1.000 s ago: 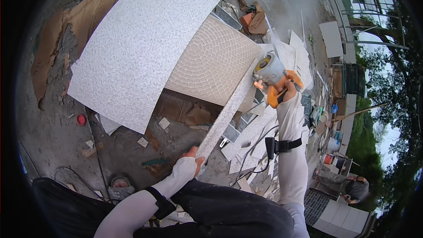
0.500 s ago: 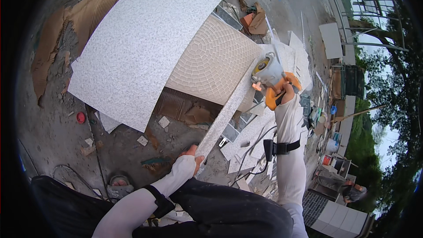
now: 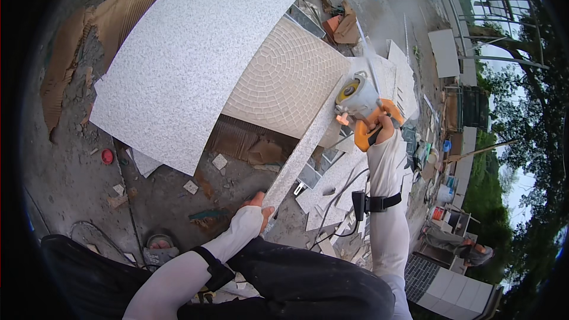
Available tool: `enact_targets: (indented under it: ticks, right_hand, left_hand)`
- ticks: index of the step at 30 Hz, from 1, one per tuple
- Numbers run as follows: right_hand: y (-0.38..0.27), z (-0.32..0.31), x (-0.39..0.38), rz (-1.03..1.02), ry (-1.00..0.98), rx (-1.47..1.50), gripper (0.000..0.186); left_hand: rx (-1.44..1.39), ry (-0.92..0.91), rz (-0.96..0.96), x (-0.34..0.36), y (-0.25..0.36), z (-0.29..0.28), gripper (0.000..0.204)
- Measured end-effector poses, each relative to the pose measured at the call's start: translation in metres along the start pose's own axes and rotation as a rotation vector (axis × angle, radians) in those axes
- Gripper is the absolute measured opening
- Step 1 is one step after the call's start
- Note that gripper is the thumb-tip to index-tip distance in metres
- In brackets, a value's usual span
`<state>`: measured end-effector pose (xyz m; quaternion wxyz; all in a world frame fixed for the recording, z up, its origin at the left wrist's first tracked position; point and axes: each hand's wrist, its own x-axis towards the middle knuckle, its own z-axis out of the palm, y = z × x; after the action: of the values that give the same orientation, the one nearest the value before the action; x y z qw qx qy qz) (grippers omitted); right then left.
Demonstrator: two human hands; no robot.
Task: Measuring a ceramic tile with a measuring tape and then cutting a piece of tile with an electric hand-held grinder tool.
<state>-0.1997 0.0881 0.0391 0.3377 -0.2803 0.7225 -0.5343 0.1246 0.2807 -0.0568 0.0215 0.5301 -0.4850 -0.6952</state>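
Observation:
My left hand is closed around the near end of a long, narrow strip of white speckled tile. The strip slants away to the right, across the edge of a beige tile with a curved cobble pattern. At its far end, my right hand grips the orange handle of a grey-bodied handheld power cutter. The cutter rests on or just above the strip; its blade edge is hidden. Pale dust streams away beyond it. A large white speckled tile overlaps the beige one on the left.
Broken tile pieces and a black cable lie between my arms. Torn cardboard is at far left, near a small red round object. Another person is at the lower right, beside buckets.
The cutter and my right hand have shifted very slightly toward me along the strip. More dust shows beyond the cutter. My left hand stays on the near end.

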Motion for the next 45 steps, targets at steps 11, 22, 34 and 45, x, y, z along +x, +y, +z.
enact_targets:
  ticks: [11,22,34,45]
  right_hand:
    - [0.002,-0.006,-0.004,0.057,-0.043,0.035,0.009]
    - [0.008,0.003,-0.024,-0.043,0.022,0.056,0.019]
    - [-0.019,0.021,-0.052,0.023,-0.009,0.024,0.013]
    - [-0.017,0.019,-0.069,0.040,0.001,0.016,0.012]
  left_hand:
    - [-0.016,-0.043,-0.017,0.001,-0.001,-0.002,0.049]
    - [-0.004,-0.036,0.001,0.000,0.002,-0.006,0.051]
    - [-0.011,-0.005,0.021,0.000,-0.001,-0.003,0.052]
    - [-0.018,-0.012,0.030,0.003,-0.005,-0.005,0.055]
